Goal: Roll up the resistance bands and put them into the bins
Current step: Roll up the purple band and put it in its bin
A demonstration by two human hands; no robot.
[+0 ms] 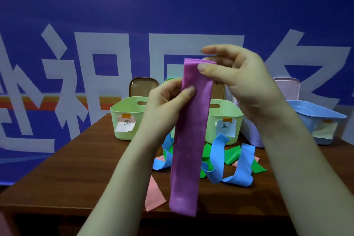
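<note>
Right up close, the purple band [188,149] hangs straight down in the air over the near edge of the table [76,168]. It is folded flat into several layers, and the stacked ends show at the top. The left hand [164,101] pinches its upper part, thumb on the front, and the right hand [243,82] pinches the folded top between thumb and fingers. Down on the table a pink band [153,195] lies flat near the front edge, with bare wood to its left. Past it, blue bands [243,163] curl loosely over green bands [232,154] in a heap just in front of the bins. A green bin [126,109] stands open on the left, and a second green bin [229,113] is half hidden behind the band. A pale bin [251,132] sits mostly behind the right wrist, with a blue bin [316,117] far right. The writing on the paper labels [125,125] is too small to read. Lids [142,84] stand upright behind the bins, before the blue wall [172,5].
</note>
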